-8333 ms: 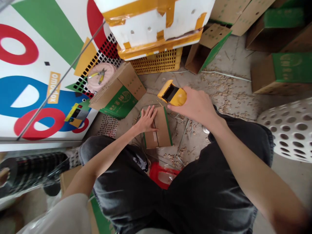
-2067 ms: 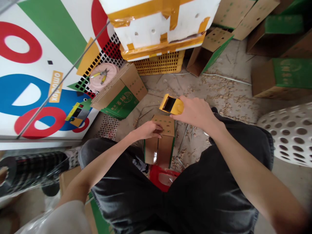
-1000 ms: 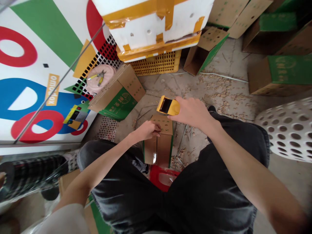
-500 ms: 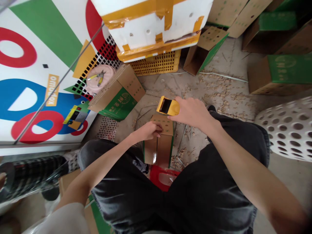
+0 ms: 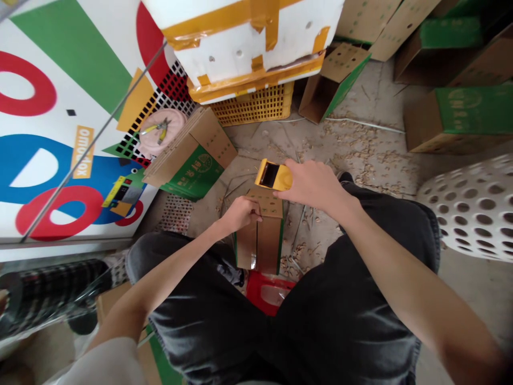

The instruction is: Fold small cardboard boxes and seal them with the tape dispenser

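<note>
Between my knees stands a brown cardboard box (image 5: 269, 243) with green sides, its top closed along a middle seam. A short shiny strip of clear tape (image 5: 253, 260) lies over the near end of that seam. My left hand (image 5: 242, 213) rests at the box's upper edge beside the seam, fingers curled in; whatever they pinch is too small to make out. Held by my right hand (image 5: 308, 182), a yellow tape dispenser (image 5: 282, 177) hovers just above the far end of the box. My right fingers wrap round its back end.
Folded green-and-brown cartons (image 5: 200, 160) lean at the left, near pliers (image 5: 161, 131) on a pink lid. White foam boxes (image 5: 240, 53) sit on a yellow crate (image 5: 256, 104). A white perforated basket (image 5: 476, 208) stands right, a red plastic item (image 5: 256, 297) below the box.
The whole view has shifted slightly left. My left fingers have curled a little closer to the box's edge; my right hand and the tape dispenser stay almost in place over the box.
</note>
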Demonstrator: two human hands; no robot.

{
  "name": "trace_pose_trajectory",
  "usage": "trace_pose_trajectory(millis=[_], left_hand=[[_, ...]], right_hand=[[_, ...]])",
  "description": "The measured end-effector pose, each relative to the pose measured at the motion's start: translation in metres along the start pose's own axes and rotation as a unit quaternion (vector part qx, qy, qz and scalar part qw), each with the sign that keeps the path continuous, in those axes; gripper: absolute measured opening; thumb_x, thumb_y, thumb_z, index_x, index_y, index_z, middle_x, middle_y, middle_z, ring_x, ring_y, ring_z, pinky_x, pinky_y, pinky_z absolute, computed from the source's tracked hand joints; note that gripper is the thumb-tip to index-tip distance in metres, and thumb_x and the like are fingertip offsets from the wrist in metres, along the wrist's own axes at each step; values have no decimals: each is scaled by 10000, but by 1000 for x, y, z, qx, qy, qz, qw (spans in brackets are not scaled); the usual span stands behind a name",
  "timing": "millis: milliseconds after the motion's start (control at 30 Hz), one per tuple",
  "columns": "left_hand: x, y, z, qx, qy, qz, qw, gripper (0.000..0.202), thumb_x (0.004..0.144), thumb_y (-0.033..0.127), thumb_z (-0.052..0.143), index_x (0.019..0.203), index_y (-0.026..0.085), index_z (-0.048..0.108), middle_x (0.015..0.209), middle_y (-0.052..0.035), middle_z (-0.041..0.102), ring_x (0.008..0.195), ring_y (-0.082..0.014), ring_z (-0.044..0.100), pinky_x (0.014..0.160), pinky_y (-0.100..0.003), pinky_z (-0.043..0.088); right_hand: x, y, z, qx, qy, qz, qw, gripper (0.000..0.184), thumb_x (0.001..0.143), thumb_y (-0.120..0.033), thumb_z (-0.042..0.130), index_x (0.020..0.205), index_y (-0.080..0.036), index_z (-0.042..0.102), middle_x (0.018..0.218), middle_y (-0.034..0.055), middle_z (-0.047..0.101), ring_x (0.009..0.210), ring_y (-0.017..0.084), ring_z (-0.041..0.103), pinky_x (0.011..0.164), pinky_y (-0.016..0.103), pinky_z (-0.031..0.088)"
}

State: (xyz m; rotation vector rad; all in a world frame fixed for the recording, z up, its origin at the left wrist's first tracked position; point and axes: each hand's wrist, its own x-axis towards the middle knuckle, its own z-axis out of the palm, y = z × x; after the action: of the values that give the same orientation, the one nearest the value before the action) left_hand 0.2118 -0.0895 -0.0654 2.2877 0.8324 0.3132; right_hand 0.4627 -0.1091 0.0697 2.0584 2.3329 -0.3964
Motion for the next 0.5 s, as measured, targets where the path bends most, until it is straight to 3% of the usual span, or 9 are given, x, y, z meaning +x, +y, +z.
trace_pose_trajectory(millis=[500], left_hand=[[3,-5,-1,68,-62,2,996,69,882,226,804,830,204,843,992,-67,831,874,-209,781,824,-299,571]], right_hand=[[1,0,3,-9,-3,-8,1000,650,852,-629,706,1306,-165,678,1092,194,774,942,371,720,731,389,431]])
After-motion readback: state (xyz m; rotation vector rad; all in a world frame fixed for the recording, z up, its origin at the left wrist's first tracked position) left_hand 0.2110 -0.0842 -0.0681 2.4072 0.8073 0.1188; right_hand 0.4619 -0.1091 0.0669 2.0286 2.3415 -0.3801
